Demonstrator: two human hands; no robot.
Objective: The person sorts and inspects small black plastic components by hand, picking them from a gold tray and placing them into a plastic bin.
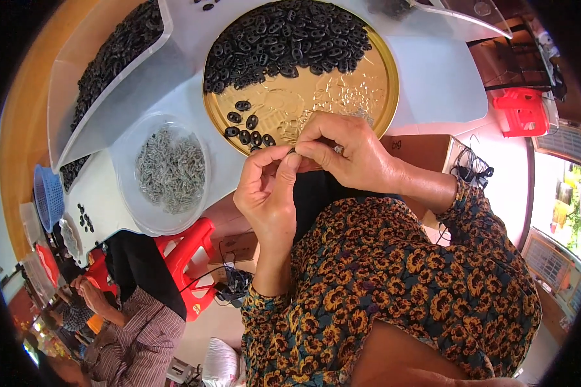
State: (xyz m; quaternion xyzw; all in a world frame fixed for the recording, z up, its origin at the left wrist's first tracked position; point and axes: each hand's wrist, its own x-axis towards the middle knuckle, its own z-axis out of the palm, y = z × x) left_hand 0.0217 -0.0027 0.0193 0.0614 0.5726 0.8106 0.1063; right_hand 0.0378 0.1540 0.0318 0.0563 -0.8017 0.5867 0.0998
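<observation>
My left hand (268, 197) and my right hand (355, 155) meet at the fingertips over the near edge of a round gold tray (391, 68). Both pinch a small dark piece (292, 151), mostly covered by the fingers. A big heap of black oval pieces with two holes (284, 39) fills the far half of the tray. Several loose black pieces (252, 121) lie by themselves at its near left, close to my left hand. Thin clear bits (345, 93) are scattered on the tray just beyond my right hand.
Left of the tray stands a round clear tub (129, 206) of small greyish clear parts. Behind it, a large translucent bin (122, 109) holds more black pieces. Another person (135, 329) sits at lower left beside a red stool (190, 258). A cardboard box (423, 151) stands at right.
</observation>
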